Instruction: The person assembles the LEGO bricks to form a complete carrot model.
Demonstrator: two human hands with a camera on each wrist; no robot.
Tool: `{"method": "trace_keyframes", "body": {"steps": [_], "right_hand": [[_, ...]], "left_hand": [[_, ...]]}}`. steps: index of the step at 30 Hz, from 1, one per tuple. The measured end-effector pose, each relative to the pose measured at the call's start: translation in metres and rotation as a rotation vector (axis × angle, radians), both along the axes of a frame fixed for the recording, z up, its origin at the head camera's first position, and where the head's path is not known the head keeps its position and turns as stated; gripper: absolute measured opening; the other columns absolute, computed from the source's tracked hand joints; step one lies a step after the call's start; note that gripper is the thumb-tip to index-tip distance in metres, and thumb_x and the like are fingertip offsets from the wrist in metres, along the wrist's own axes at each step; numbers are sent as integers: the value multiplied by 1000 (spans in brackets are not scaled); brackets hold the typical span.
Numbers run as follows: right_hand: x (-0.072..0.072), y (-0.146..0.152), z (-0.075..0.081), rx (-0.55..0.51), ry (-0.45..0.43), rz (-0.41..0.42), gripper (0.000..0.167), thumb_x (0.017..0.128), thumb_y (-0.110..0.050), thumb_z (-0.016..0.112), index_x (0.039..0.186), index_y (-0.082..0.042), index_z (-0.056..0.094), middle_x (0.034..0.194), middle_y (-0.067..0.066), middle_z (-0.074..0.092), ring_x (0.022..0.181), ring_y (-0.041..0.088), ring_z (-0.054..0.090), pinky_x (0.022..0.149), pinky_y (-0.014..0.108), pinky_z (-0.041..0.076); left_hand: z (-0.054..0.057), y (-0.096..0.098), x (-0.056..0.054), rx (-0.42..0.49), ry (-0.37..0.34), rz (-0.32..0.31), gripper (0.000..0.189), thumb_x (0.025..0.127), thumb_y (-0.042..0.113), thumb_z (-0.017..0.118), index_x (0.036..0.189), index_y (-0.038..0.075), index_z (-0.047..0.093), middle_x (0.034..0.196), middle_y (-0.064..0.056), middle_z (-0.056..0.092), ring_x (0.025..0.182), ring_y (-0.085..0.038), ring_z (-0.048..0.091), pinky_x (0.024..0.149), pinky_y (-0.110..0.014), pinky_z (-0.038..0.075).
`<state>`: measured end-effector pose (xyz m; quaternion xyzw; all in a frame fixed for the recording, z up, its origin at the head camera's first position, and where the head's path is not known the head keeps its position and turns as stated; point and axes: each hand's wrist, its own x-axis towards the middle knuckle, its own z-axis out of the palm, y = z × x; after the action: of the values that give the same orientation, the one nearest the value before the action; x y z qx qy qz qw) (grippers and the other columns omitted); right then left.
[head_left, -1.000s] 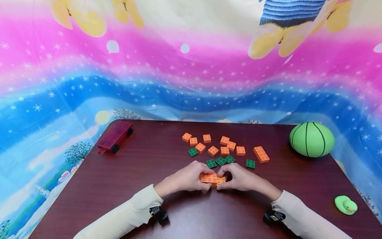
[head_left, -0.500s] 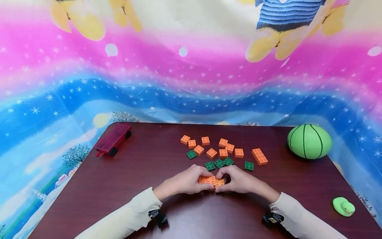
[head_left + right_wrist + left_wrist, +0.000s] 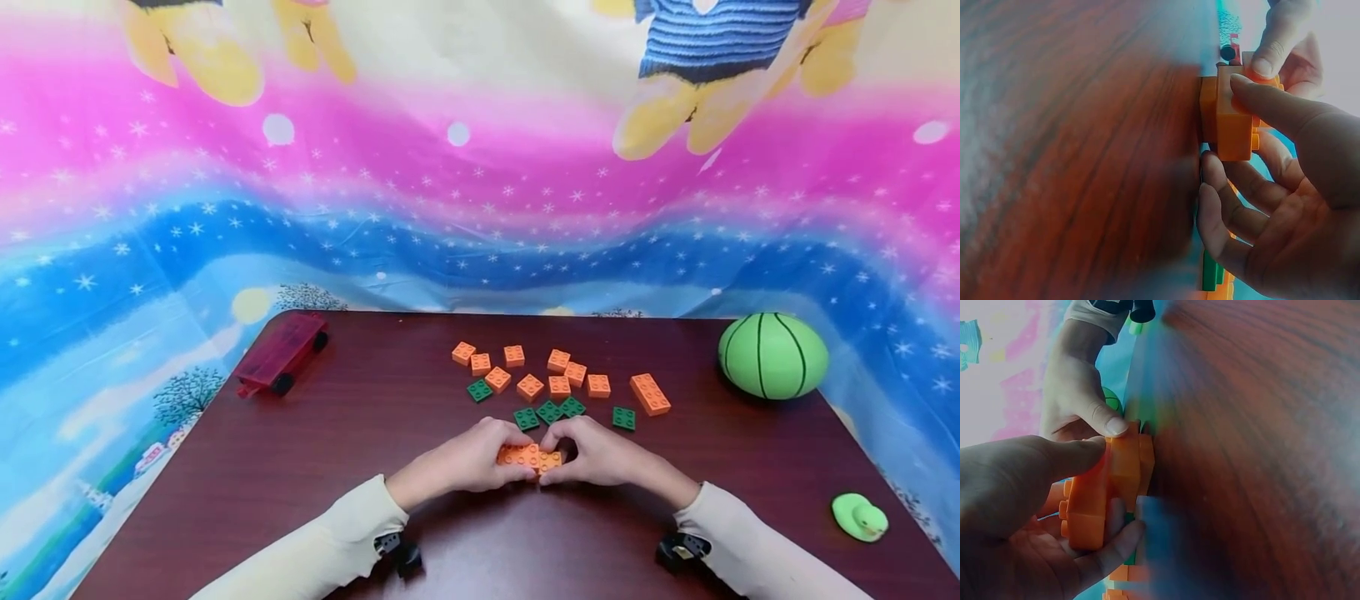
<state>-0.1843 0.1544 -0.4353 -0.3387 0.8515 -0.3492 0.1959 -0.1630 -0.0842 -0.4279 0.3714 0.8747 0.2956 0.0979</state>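
Observation:
Close over the table's middle, my left hand [image 3: 480, 457] grips an orange toy building brick [image 3: 519, 456], thumb on one side and fingers on the other. My right hand [image 3: 600, 454] pinches a second orange brick [image 3: 552, 463] right beside it. In the left wrist view the left hand's brick [image 3: 1088, 515] has its studs facing away from the table and overlaps the stack behind it. From the right wrist, the brick [image 3: 1235, 125] at the right thumb sits on another orange brick [image 3: 1208, 109] nearer the tabletop. Fingers hide parts of the bricks.
Several loose orange bricks [image 3: 529, 387] and flat green bricks [image 3: 527, 418] lie beyond the hands, with a longer orange brick [image 3: 649, 394] to their right. A red toy wagon [image 3: 283, 354] stands far left. At right are a green ball [image 3: 773, 357] and a small green duck [image 3: 859, 517].
The head view has tilted slightly, so the table sits a little lower in it. Both hands keep hold of the same orange bricks, in nearly the same place.

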Motion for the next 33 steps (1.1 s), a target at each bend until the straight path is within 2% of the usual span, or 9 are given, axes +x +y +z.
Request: {"method": "trace_keyframes", "body": {"steps": [3,7,10,13,16,19,25,29,33], "right_hand": [[0,-3,1,-1,6,2,23,86,-32,84,100,-19,73,92,-7,70,70,3,57,62,22,51],[5,-6,4,38,35,-43,22,86,-32,84,101,-19,74,87,-8,67,65,3,53,58,22,47],[11,-9,7,102,109,-79,24,86,-35,83,102,-20,74,90,-10,68,70,4,52,62,22,45],[14,-9,15,158,190,-75,28,87,-40,82,106,-20,76,99,-10,71,80,4,54,68,22,45],[12,-5,25,157,264,-52,29,89,-40,80,109,-19,78,104,-8,74,88,6,62,74,25,51],[4,7,39,150,316,-96,29,92,-40,77,110,-18,79,107,-4,76,91,9,66,79,29,55],[-28,53,59,301,372,-400,42,91,-45,76,121,-15,75,112,8,76,76,13,63,56,30,48],[-44,87,55,423,312,-526,57,92,-49,73,130,-8,69,122,20,72,83,23,67,51,32,47],[-56,105,45,494,212,-542,68,91,-54,71,132,1,64,122,24,68,93,30,66,57,33,48]], "left_hand": [[0,-2,0,-1,1,12,24,94,27,77,115,14,77,101,3,76,80,0,57,71,-14,46],[1,-4,0,1,-29,17,24,94,28,77,114,15,77,95,6,75,73,2,54,66,-13,45],[2,-4,-1,3,-32,11,24,94,28,77,114,14,77,91,7,74,69,1,52,62,-14,43],[2,-4,-3,4,-22,9,24,94,27,77,113,14,77,88,7,73,67,0,51,60,-13,42],[2,-4,-4,-2,-26,11,25,94,27,77,115,13,77,87,7,72,67,1,51,60,-14,41],[3,-5,-4,-18,-37,21,30,94,29,76,119,12,76,90,7,72,69,1,52,61,-14,43],[5,-3,-4,-47,-55,52,37,94,30,77,124,9,74,104,1,76,77,-1,55,67,-16,45],[5,1,-2,-69,-76,40,41,94,32,76,127,8,73,109,-1,77,78,-1,55,67,-16,45],[7,2,-3,-95,-66,39,43,94,33,76,128,8,72,112,-1,77,77,-2,55,66,-17,44]]}}
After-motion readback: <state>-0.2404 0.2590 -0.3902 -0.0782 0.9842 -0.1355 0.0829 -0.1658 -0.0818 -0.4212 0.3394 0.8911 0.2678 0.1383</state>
